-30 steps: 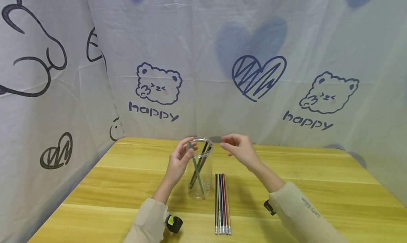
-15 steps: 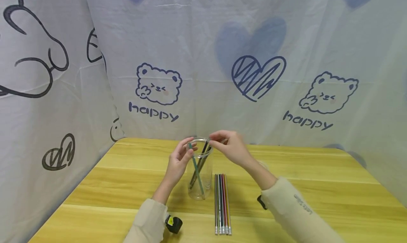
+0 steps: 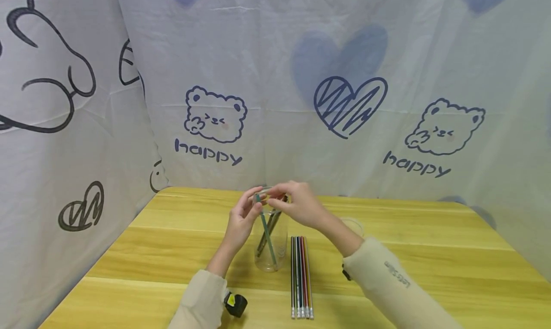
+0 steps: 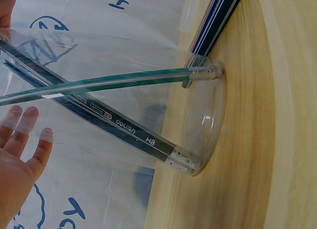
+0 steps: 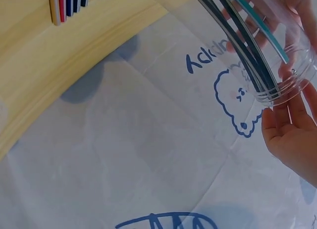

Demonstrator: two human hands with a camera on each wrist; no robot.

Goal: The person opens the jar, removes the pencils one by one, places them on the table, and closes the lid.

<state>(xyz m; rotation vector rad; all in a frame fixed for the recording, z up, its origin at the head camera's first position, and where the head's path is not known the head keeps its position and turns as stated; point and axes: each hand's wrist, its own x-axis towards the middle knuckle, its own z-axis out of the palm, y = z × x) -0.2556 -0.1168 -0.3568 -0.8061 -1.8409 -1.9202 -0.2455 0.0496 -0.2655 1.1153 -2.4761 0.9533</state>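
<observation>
A clear plastic jar [image 3: 271,255] stands upright on the wooden table [image 3: 430,252]. A green pencil [image 3: 267,233] and dark pencils [image 3: 262,240] lean inside it. My left hand [image 3: 251,205] holds the jar's left side near the rim; its fingers [image 4: 29,135] show through the wall in the left wrist view. My right hand [image 3: 275,197] reaches over the mouth, fingertips curled at the pencil tops. Its grip is hidden. The right wrist view shows the jar rim [image 5: 292,90] and my left hand [image 5: 292,135] behind it.
Several coloured pencils [image 3: 300,276] lie in a tidy row just right of the jar, erasers toward me. A clear round lid [image 3: 354,224] sits behind my right forearm. Printed cloth walls [image 3: 344,104] close the table at the back and left.
My right hand has moved left from beside the jar to over its mouth. The left hand, jar and pencils have stayed put.
</observation>
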